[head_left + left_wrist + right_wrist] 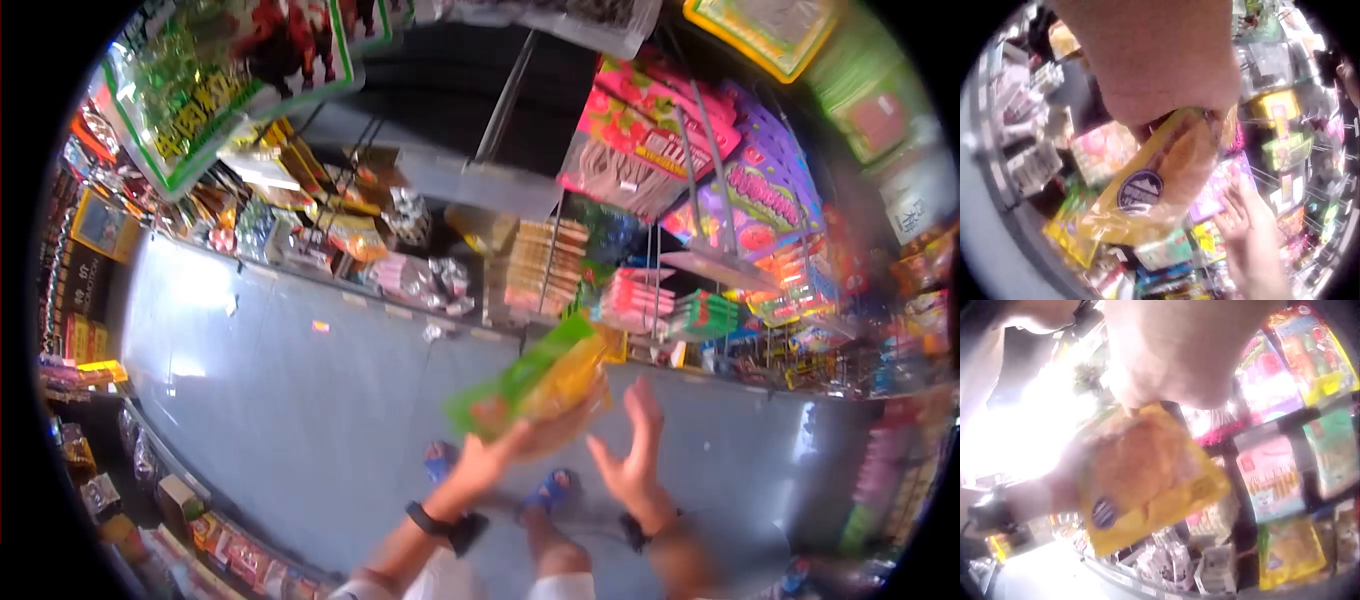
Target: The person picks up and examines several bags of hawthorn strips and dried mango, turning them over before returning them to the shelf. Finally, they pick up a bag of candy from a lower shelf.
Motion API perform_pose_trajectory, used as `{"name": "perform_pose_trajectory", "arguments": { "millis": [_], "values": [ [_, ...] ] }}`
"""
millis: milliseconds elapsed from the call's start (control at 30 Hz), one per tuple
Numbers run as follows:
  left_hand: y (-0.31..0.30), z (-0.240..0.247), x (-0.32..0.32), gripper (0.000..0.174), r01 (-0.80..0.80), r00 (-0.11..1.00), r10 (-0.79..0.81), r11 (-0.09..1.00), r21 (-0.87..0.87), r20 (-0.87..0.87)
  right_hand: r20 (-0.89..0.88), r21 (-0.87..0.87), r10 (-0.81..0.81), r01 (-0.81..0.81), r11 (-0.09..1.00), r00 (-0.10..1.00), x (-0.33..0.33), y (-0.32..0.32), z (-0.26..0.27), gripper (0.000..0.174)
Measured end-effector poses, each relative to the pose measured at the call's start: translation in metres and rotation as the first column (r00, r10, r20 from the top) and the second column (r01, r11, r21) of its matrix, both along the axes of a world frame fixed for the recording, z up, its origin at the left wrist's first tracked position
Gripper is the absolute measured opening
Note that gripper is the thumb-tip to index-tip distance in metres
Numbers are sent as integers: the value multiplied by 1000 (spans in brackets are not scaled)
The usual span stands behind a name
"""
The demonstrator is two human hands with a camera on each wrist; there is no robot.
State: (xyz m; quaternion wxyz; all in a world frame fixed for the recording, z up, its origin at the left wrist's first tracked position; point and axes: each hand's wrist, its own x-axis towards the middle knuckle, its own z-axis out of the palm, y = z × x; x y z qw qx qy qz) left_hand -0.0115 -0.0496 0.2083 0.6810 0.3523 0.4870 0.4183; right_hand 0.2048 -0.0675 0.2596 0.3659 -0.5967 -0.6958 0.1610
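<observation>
My left hand (485, 460) grips a yellow and green snack packet (560, 385) by its lower edge, out in front of my body. Through its clear front in the left wrist view, the packet (1179, 162) shows flat, tan-orange food and a round dark label. To the right of it, my right hand (635, 455) is raised with thumb and fingers spread, holding nothing. A similar yellow packet (1291, 553) hangs on the rack in the right wrist view.
Hooks on the rack ahead carry pink packets (650, 130), purple packets (755, 190) and several smaller snack packs. Large green-edged bags (220, 90) hang at upper left. Goods line a low shelf (230, 550) behind on the left. Grey floor (300, 400) lies between.
</observation>
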Motion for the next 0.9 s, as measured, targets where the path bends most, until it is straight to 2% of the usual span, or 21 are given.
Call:
{"name": "perform_pose_trajectory", "arguments": {
  "millis": [33,67,100,200,300,433,500,700,767,900],
  "values": [
    [13,16,-15,40,34,999,-34,998,-44,17,-95,-33,-69,66,997,993,-6,21,18,68],
    [27,31,-27,43,103,995,-102,994,-34,17,-311,-109,-52,19,994,949,-8,35,20,60],
    [42,42,-38,45,172,985,-172,985,-11,14,-514,-162,-57,-32,986,856,-10,47,20,52],
    [70,54,-57,41,182,977,-188,981,66,100,-771,-316,-86,-261,912,632,-23,83,47,36],
    [96,75,-64,35,65,995,-73,992,112,63,-789,-204,-17,-234,951,614,-51,116,66,23],
    [139,98,-66,27,-199,971,150,936,289,185,-767,-94,33,-163,982,641,-76,142,77,21],
    [157,104,-68,20,-232,968,188,923,306,165,-781,-58,31,-122,991,623,-84,152,79,18],
    [187,117,-64,19,-249,962,182,891,380,204,-786,59,60,-22,998,615,-90,176,88,16],
    [192,114,-62,18,-271,952,182,877,396,248,-780,72,67,-17,997,622,-91,179,90,17],
    [193,114,-65,17,-254,959,170,873,416,228,-753,90,81,-19,996,653,-87,180,85,17]
  ]
}}
